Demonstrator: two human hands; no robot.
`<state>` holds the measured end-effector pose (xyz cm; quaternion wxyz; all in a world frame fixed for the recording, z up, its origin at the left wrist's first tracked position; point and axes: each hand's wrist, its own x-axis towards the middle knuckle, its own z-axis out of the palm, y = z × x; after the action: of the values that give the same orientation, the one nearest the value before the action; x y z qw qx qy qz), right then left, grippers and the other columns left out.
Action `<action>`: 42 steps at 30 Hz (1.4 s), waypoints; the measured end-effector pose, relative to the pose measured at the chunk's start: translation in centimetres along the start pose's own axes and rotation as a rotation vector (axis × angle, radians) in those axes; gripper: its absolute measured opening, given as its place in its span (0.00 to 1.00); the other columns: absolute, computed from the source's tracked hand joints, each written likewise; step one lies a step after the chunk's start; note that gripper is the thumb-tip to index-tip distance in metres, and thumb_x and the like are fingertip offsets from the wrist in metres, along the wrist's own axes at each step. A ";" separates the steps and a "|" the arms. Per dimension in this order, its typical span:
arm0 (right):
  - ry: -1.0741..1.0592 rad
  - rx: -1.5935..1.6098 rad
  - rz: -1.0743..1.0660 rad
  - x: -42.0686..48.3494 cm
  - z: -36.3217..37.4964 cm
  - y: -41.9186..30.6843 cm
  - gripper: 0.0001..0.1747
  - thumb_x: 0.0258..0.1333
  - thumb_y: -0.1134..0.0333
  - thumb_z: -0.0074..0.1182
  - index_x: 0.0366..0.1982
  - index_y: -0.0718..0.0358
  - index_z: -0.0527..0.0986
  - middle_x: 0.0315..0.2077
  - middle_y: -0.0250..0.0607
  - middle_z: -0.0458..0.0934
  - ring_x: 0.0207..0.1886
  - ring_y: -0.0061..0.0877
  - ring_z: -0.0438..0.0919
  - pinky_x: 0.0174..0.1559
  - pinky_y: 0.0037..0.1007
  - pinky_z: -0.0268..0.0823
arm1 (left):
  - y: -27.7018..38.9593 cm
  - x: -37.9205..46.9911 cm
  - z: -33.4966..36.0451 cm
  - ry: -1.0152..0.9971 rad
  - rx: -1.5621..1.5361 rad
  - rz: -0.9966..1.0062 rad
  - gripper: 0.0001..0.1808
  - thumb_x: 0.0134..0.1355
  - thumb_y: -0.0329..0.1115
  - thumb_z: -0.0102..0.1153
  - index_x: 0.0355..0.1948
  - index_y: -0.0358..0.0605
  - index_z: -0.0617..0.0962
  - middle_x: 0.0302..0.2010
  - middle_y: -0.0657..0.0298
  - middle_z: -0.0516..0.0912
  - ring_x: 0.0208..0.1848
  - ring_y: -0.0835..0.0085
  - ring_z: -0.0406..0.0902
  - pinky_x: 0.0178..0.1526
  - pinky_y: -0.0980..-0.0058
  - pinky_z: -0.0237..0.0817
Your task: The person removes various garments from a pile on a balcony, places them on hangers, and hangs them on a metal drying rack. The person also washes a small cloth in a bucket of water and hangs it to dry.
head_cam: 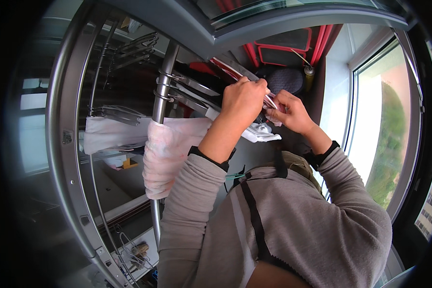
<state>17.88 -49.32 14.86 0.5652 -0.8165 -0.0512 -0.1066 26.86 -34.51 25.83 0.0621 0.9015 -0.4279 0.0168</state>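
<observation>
My left hand [243, 100] is closed around what looks like a thin, pale clothes hanger [272, 103]. Close by on the right, my right hand [291, 111] pinches a crumpled pink cloth [275, 121] at the hanger's end, between thumb and fingers. Most of the cloth is hidden behind my fingers. Just below both hands, a folded white cloth item [261, 134] hangs. Several hangers [190, 84] are hooked over a steel rail [163, 86] left of my left hand. A pale pink towel [169, 154] drapes over the same rail.
An open window frame [216, 36] juts in above my hands, and a window [378, 115] lies to my right. Red folding frames [284, 45], a dark round seat [284, 80] and a spray can [309, 77] stand beyond. Glass [32, 126] at left shows reflections.
</observation>
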 end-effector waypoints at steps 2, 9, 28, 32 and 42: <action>0.011 0.001 -0.021 -0.6 0.1 0.8 0.12 0.48 0.70 0.67 0.31 0.67 0.75 0.30 0.45 0.71 0.32 0.41 0.74 0.36 0.36 0.68 | 0.6 0.5 -0.5 0.057 -0.051 0.017 0.09 0.62 0.39 0.57 0.31 0.45 0.80 0.25 0.56 0.84 0.34 0.58 0.83 0.33 0.60 0.74; 0.055 -0.131 0.217 -1.5 3.1 5.6 0.15 0.52 0.66 0.64 0.41 0.65 0.78 0.35 0.51 0.73 0.37 0.46 0.77 0.41 0.41 0.71 | 1.7 0.8 -3.1 0.093 -0.286 -0.024 0.10 0.67 0.39 0.53 0.35 0.44 0.77 0.27 0.51 0.81 0.33 0.48 0.79 0.33 0.53 0.69; -0.533 -0.313 0.086 3.1 9.4 16.0 0.21 0.51 0.65 0.58 0.49 0.59 0.77 0.46 0.50 0.79 0.52 0.41 0.78 0.52 0.40 0.72 | 2.1 -2.0 -3.9 0.156 -0.414 -0.095 0.12 0.64 0.38 0.58 0.44 0.43 0.75 0.35 0.52 0.83 0.39 0.50 0.81 0.39 0.56 0.72; -0.534 -0.613 0.433 -0.1 6.6 13.6 0.25 0.45 0.52 0.65 0.45 0.55 0.79 0.46 0.44 0.80 0.48 0.42 0.81 0.50 0.43 0.73 | 0.4 -3.3 -3.5 0.144 -0.448 -0.058 0.18 0.65 0.32 0.54 0.56 0.44 0.72 0.42 0.52 0.82 0.44 0.50 0.80 0.45 0.56 0.72; 0.198 -0.097 -0.016 -1.6 3.6 4.3 0.13 0.41 0.82 0.47 0.33 0.64 0.73 0.35 0.42 0.75 0.37 0.39 0.79 0.39 0.33 0.72 | -7.4 -4.6 -1.3 0.098 0.233 -0.142 0.06 0.55 0.26 0.54 0.33 0.42 0.81 0.39 0.57 0.81 0.54 0.59 0.74 0.69 0.51 0.49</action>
<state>17.65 -47.45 9.35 0.5266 -0.8277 0.0035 -0.1939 29.69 -26.15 26.06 -0.0211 0.9287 -0.3548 0.1058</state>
